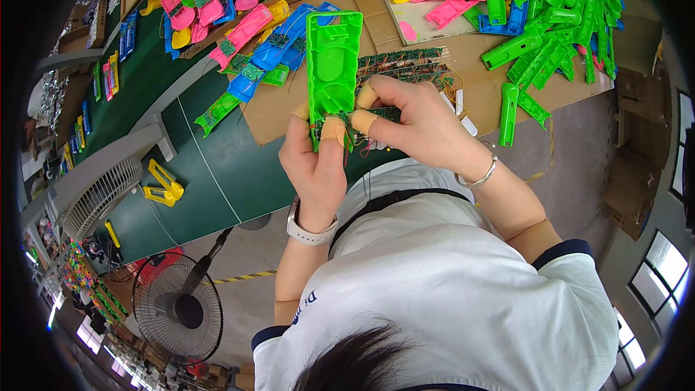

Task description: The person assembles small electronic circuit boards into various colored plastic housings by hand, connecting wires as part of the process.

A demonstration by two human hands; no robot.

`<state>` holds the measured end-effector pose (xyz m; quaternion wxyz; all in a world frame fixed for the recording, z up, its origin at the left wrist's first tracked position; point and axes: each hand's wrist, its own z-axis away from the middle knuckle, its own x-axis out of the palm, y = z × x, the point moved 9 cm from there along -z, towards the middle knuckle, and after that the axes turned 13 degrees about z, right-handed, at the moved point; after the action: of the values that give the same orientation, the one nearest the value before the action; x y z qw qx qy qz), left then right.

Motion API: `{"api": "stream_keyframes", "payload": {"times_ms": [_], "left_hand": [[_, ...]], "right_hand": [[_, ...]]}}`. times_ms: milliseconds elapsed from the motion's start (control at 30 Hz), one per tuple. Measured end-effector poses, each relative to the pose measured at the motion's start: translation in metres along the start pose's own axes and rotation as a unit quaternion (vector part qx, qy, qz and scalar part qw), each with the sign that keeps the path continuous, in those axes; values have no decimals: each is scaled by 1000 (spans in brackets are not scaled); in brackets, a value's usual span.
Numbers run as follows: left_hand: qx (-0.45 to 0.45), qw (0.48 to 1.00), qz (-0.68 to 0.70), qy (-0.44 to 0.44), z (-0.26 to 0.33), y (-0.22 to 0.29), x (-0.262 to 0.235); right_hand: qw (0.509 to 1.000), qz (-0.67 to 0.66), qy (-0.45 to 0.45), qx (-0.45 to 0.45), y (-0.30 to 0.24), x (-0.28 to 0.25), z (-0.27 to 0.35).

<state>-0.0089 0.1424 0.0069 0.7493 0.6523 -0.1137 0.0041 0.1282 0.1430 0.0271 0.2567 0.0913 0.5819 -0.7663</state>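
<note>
My left hand is closed round the lower end of a long green plastic shell, holding it upright in front of me with its hollow inside showing. Finger cots cover several of my fingertips. Beside the shell's lower end, my right hand pinches a small dark green circuit board. Thin red and black wires hang between the two hands. Exactly how the board meets the shell is hidden behind my fingers.
Beyond my hands, bare circuit boards lie in rows on cardboard. Green shells pile up at the right. Coloured shells with boards fitted lie at the left, near yellow pieces. A fan stands at lower left.
</note>
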Motion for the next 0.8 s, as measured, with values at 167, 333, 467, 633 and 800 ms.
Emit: {"api": "stream_keyframes", "payload": {"times_ms": [167,333,467,633,800], "left_hand": [[17,987,-158,20,-11,-11,-3],[212,880,-424,27,-24,-10,6],[-118,988,65,77,-41,-66,-33],[-208,921,328,-14,-36,-61,-15],[-191,909,371,-11,-49,-54,-13]], "right_hand": [[979,170,101,-51,2,2,-4],[945,279,161,-61,19,9,-18],[955,258,144,-27,81,-6,-44],[961,198,156,-117,62,4,-43],[954,-249,-164,13,74,83,-26]]}}
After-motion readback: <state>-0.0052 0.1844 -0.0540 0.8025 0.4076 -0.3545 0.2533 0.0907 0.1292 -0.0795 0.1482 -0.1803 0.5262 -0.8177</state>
